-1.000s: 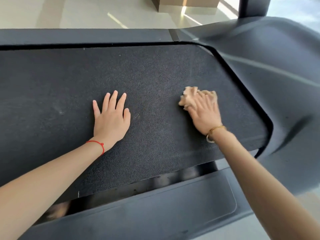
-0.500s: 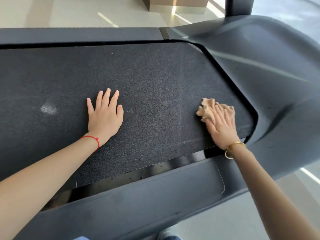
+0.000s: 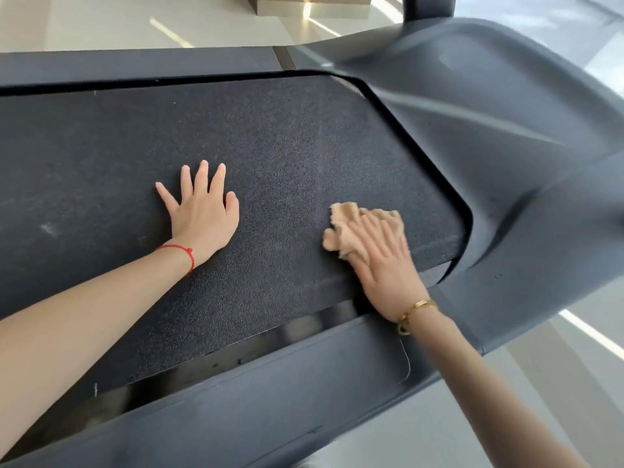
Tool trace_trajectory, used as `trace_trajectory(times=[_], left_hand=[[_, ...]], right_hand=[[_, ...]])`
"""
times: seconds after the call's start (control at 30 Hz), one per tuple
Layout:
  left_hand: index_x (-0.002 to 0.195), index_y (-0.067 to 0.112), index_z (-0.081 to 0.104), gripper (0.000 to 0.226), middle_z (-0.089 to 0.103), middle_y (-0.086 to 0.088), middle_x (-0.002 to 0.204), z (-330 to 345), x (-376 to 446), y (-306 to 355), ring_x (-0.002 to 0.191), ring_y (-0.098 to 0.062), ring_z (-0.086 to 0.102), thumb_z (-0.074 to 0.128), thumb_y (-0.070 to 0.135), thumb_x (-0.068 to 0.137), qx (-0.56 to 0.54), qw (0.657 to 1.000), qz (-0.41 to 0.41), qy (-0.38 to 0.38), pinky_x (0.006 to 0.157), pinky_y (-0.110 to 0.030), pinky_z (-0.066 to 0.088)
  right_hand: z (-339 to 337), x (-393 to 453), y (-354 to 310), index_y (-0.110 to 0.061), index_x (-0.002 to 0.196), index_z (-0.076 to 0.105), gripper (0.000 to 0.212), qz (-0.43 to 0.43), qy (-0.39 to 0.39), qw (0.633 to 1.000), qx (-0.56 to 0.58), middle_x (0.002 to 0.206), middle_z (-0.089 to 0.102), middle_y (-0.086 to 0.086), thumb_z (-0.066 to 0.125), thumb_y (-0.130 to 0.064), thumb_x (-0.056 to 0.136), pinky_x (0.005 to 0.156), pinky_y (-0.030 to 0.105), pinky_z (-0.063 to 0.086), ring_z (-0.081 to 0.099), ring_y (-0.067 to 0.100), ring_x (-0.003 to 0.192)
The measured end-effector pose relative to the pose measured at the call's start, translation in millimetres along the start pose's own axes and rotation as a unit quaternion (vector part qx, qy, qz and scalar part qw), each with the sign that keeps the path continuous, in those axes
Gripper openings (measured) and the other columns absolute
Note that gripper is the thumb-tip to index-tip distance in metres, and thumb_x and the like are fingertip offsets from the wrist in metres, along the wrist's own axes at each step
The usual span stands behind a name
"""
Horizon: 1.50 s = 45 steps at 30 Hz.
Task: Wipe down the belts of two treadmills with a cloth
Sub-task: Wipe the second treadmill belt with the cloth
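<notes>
Two hands lie flat on the dark textured treadmill belt [image 3: 287, 157]: left hand [image 3: 202, 214] bracing, right hand [image 3: 381, 261] pressing the crumpled beige cloth [image 3: 347, 228], now dragged leftward from the right edge, wiping near side.

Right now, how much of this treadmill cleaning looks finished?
Hard to call any of it finished: a pale smudge shows on the belt at far left. In hand: the right hand presses the tan cloth flat near the belt's right end, while the left hand rests on the belt. The second treadmill is out of view.
</notes>
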<state>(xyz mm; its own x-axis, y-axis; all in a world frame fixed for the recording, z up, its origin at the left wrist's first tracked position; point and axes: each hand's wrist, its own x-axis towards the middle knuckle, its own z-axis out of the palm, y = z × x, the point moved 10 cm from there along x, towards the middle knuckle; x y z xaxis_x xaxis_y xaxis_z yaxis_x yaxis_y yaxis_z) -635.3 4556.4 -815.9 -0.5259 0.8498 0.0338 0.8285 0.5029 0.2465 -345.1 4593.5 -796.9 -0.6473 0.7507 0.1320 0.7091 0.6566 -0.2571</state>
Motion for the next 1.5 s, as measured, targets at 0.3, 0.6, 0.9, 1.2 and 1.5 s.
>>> trace_trajectory(times=[0.3, 0.6, 0.9, 1.2, 1.5], left_hand=[[0.158, 0.023, 0.021, 0.059, 0.014, -0.006, 0.166, 0.8, 30.0, 6.4, 0.152, -0.03, 0.005, 0.029, 0.041, 0.102, 0.004, 1.0, -0.008, 0.016, 0.117, -0.067, 0.0], [0.157, 0.022, 0.024, 0.059, 0.019, -0.007, 0.165, 1.8, 28.8, 5.7, 0.152, -0.03, 0.01, 0.033, 0.038, 0.101, 0.019, 0.999, 0.001, 0.048, 0.116, -0.067, 0.005], [0.159, 0.024, 0.016, 0.061, 0.015, -0.004, 0.166, 3.2, 28.9, 5.7, 0.153, -0.028, 0.008, 0.017, 0.043, 0.1, 0.041, 0.998, -0.006, 0.039, 0.118, -0.065, 0.005], [0.158, 0.021, 0.022, 0.067, 0.022, -0.007, 0.164, 3.7, 29.6, 6.4, 0.152, -0.03, 0.015, 0.012, 0.045, 0.096, 0.062, 0.997, -0.01, 0.042, 0.116, -0.068, 0.011], [0.157, 0.021, 0.025, 0.067, 0.024, -0.006, 0.163, 3.9, 30.7, 6.6, 0.152, -0.03, 0.017, 0.014, 0.045, 0.095, 0.077, 0.996, -0.016, 0.034, 0.115, -0.068, 0.014]], right_hand=[[-16.8, 77.8, 86.8, -0.027, 0.151, 0.03, 0.061, 0.129, 0.039, 0.989, -0.059, 0.16, 0.024, -0.004, 0.02, -0.049, 0.094, 0.118, 0.036, -0.011, 0.011, 0.017, 0.148], [45.5, 180.5, -75.6, -0.023, 0.148, 0.034, 0.052, -0.119, -0.043, 0.991, -0.043, 0.149, 0.04, -0.002, 0.022, -0.044, 0.102, 0.118, 0.043, 0.011, 0.027, 0.023, 0.141], [17.1, 259.7, 59.2, -0.027, 0.142, 0.038, 0.06, -0.003, 0.002, 0.996, -0.094, 0.137, 0.05, 0.006, 0.015, -0.048, 0.09, 0.114, 0.054, 0.017, 0.038, 0.031, 0.132], [52.4, 393.2, 52.4, -0.024, 0.156, 0.013, 0.06, 0.095, -0.029, 0.992, -0.079, 0.162, 0.014, 0.001, 0.012, -0.045, 0.099, 0.119, 0.049, -0.01, 0.003, 0.025, 0.15], [100.3, 414.5, -109.1, -0.021, 0.154, 0.021, 0.061, -0.15, -0.062, 0.984, -0.076, 0.16, 0.024, 0.002, 0.015, -0.046, 0.099, 0.121, 0.046, -0.004, 0.012, 0.022, 0.149]])
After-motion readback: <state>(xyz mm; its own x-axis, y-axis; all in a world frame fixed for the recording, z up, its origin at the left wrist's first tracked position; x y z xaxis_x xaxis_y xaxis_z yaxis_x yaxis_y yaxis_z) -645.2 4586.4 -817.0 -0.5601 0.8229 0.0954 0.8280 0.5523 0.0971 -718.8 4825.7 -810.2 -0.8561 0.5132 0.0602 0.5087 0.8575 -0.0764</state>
